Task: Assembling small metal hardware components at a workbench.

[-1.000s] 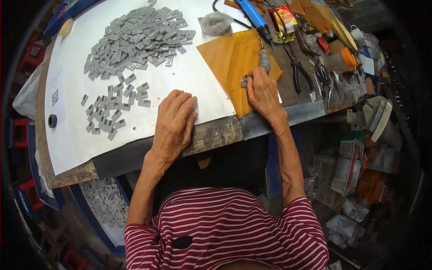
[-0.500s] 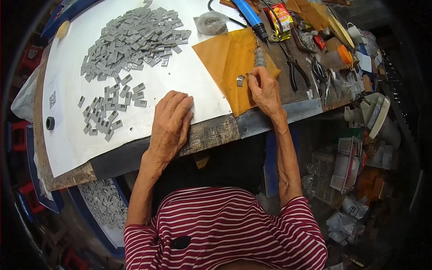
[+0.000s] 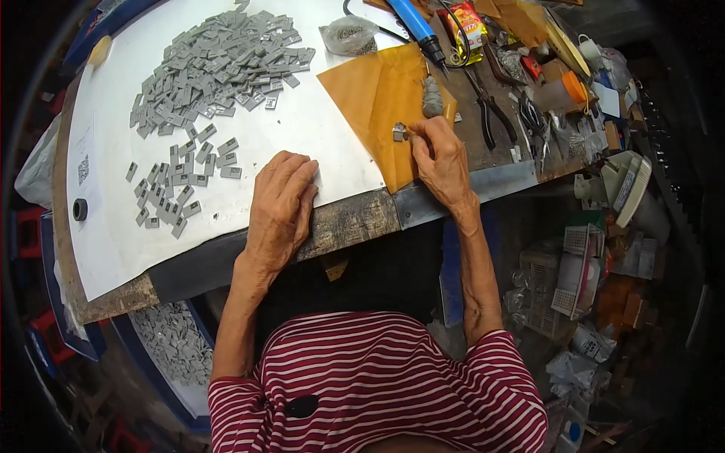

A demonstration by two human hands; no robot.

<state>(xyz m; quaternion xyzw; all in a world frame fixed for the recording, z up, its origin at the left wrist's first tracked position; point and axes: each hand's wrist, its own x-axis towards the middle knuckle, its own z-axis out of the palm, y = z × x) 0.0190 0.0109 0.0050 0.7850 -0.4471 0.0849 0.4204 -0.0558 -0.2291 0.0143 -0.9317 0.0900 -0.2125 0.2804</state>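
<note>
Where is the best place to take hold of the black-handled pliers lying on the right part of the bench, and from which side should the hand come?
Probably by the two black handles of the pliers, near their lower ends. They point toward the person, so the right hand could come from the near edge. The head lies among cluttered tools farther away.

A worn surface (image 3: 355,219) carries a white sheet (image 3: 302,128) on its left, with a far heap of grey pieces (image 3: 219,64) and a near scatter (image 3: 177,181). An orange sheet (image 3: 374,98) lies right of it. Pliers (image 3: 487,109), a blue-handled tool (image 3: 414,23) and clutter lie far right.
</note>
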